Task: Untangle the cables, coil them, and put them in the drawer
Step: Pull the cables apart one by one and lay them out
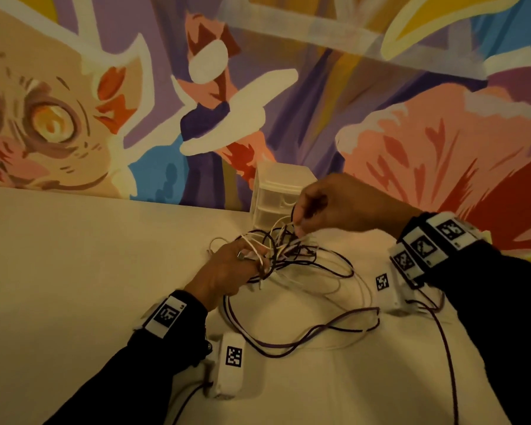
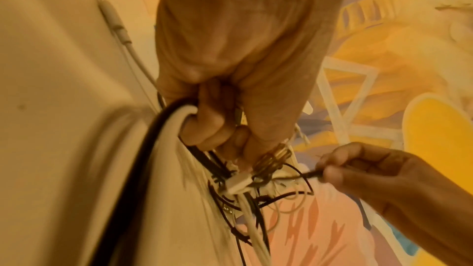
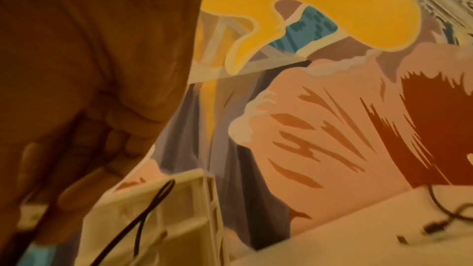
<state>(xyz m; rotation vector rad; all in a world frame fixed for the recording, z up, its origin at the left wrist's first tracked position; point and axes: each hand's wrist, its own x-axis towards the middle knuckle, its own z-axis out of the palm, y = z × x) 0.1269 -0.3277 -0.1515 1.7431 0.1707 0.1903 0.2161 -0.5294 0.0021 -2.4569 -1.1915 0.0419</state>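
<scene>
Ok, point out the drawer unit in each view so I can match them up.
Head: drawer unit stands at centre against the wall, partly behind the right hand.
Left wrist: not in it.
Right wrist: lower centre, beside the hand, a dark cable across it.
Shared landmark: the pink and red mural.

Studio-like room: bright cartoon mural behind a plain table.
</scene>
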